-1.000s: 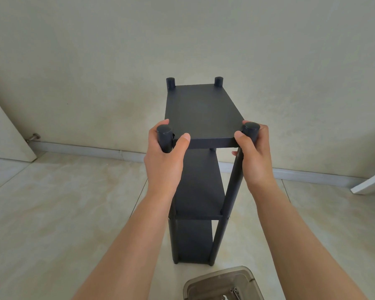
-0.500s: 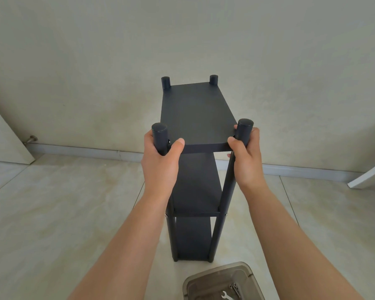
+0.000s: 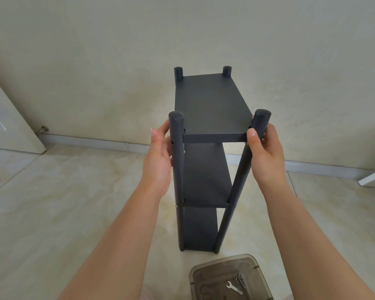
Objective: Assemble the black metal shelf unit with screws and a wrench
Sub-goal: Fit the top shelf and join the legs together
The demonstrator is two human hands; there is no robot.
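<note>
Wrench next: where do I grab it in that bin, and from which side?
Take the wrench by the middle of its thin handle, coming straight down from above with a fingertip pinch. It lies flat on the floor of the open plastic bin, whose walls block side approaches; loose screws lie just beyond it.

Both arms extended, left hand point(image 3: 158, 161) fingers relaxed — right hand point(image 3: 265, 152) grip curled

I see the black metal shelf unit point(image 3: 206, 131) standing upright on the floor: three flat shelves between four round posts, small silver screws showing at the middle joints. Near it, a silver wrench point(image 3: 234, 287) and loose screws point(image 3: 240, 279) lie together.
</note>
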